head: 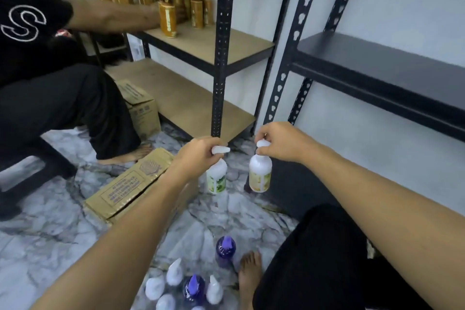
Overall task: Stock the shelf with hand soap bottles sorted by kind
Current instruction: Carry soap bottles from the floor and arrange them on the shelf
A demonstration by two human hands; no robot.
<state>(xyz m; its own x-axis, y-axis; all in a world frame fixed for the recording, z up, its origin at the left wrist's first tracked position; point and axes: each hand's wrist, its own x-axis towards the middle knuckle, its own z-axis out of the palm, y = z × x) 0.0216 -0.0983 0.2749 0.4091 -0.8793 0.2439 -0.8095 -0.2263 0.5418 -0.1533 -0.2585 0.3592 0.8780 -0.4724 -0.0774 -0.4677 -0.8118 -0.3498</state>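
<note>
left hand [198,152] grips green-label bottle [216,178] | right hand [278,142] grips yellow-label bottle [260,173]

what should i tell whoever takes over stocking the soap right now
Left hand grips the pump of a green-label bottle; right hand grips the pump of a yellow-label bottle, both held above the floor.
More white and purple bottles stand on the floor by your foot.
The dark shelf to the right shows no soap yet.
Left to do: shelve both bottles apart by kind, then the floor ones.
</note>
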